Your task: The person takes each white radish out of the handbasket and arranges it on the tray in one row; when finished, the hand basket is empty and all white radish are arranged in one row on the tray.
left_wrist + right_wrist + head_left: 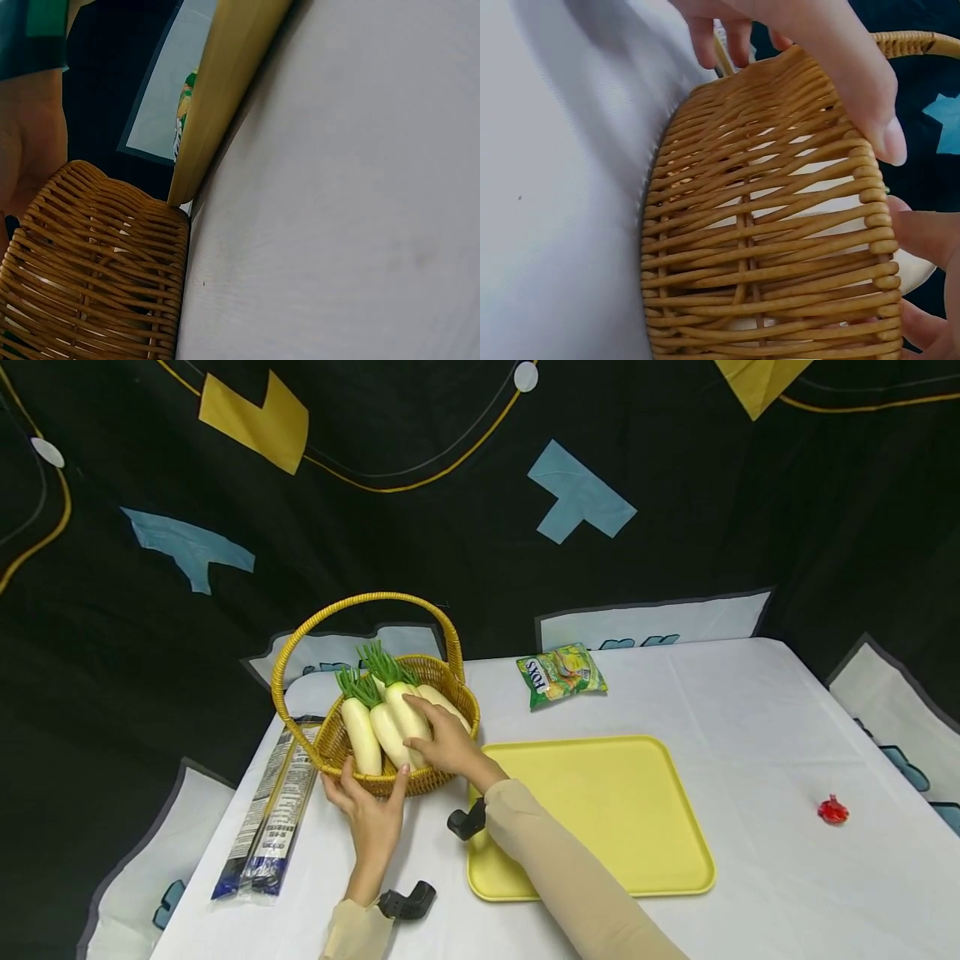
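Observation:
A wicker basket point(431, 782) with a tall hoop handle holds several white radishes point(362, 737) with green tops. My left hand point(372, 814) grips its near side, thumb at the rim and fingers spread along the wall. In the right wrist view, the left thumb point(866, 90) lies at the rim and fingertips show beyond the woven wall. Over the basket's right side reaches my right hand point(447, 742), its thumb and fingers around one white radish point(407, 714) that still lies among the others. Part of that radish is hidden by the hand.
A yellow tray point(600, 818) lies right of the basket, under my right forearm. Behind it is a green Fox's bag point(562, 675). Long plastic-wrapped packets point(273, 818) lie left of the basket. A small red item point(832, 811) sits far right on the white-covered table point(757, 727).

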Tool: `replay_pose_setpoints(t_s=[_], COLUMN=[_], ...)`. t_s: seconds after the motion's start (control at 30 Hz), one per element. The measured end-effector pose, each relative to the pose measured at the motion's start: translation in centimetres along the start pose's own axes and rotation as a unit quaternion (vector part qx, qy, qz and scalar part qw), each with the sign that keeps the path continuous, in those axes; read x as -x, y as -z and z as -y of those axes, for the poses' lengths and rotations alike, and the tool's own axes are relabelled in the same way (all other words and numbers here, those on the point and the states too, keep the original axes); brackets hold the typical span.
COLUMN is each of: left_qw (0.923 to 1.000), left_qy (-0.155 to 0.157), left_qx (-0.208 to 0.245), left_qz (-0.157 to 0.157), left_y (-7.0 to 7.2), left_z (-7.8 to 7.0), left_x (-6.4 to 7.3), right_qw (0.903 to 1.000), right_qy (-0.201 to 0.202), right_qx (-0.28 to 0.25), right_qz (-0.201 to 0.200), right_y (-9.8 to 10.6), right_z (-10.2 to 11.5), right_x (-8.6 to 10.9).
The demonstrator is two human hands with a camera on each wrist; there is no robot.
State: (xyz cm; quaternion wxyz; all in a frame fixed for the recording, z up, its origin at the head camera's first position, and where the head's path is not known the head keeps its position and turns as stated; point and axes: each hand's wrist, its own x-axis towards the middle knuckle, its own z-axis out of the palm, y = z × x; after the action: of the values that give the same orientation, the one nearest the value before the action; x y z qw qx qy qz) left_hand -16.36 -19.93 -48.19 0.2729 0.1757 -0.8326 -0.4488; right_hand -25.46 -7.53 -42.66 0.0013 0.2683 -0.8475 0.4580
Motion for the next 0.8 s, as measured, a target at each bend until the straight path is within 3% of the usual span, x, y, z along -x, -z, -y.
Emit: replay_pose_setpoints(t_s=[0.4,0.63,0.8], left_qw=[0.9999,0.9998,0.9996], left_qy=[0.0,0.002,0.013], left_qx=[0.014,0.017,0.025], left_qz=[-0.002,-0.005,0.0], left_y=[-0.1,0.0,-0.1], left_z=[0.3,0.2,0.1], left_x=[0.2,0.1,0.0], right_qw=[0.989,0.9656,0.9494], right_qy=[-0.038,-0.041,-0.05], right_qx=[-0.142,-0.257,-0.31], right_qz=[-0.017,-0.006,0.0], right_y=[0.5,1.5,3.0], right_z=[-0.3,-0.1,1.1], right_x=[-0.1,-0.2,0.7])
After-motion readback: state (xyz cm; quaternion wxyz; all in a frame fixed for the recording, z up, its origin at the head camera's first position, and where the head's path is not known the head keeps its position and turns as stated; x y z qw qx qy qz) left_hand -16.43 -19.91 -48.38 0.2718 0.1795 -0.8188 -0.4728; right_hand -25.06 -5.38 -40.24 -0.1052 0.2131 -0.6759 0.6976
